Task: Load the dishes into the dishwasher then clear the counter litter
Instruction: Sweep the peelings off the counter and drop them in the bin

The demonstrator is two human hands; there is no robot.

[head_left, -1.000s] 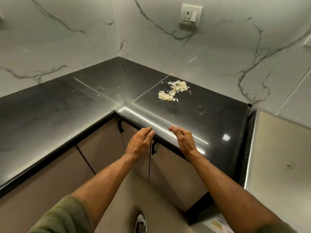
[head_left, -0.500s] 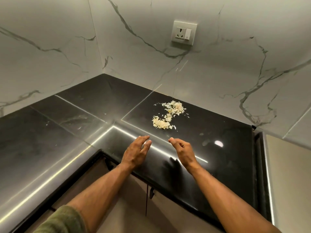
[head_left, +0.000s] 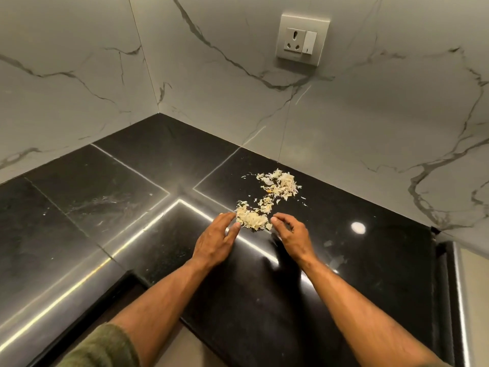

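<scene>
- The litter [head_left: 267, 201] is a scatter of pale, flaky scraps lying on the black bench [head_left: 370, 260], near the marble wall below the socket [head_left: 303, 39]. It falls into two loose clumps, the nearer one between the hands and the farther one back toward the wall, with a few stray flakes round about.
- The left hand [head_left: 215, 241] lies low over the bench with its fingers straight and together, their tips at the left edge of the nearer clump. It holds nothing, and looks set as a flat wall to sweep scraps against.
- The right hand [head_left: 292, 234] sits on the other side of that clump, fingers loosely curled and empty, the thumb tip just beside the scraps. Whether it touches them is hard to tell from this angle.
- The two hands bracket the nearer clump from either side, probably to cup it together, since thin flakes would slip out of a one-handed pinch.
- No dishes or dishwasher show here, so the work in hand is likely the clearing of the bench.
- The farther clump lies beyond both hands, well out of their reach as they are.
</scene>
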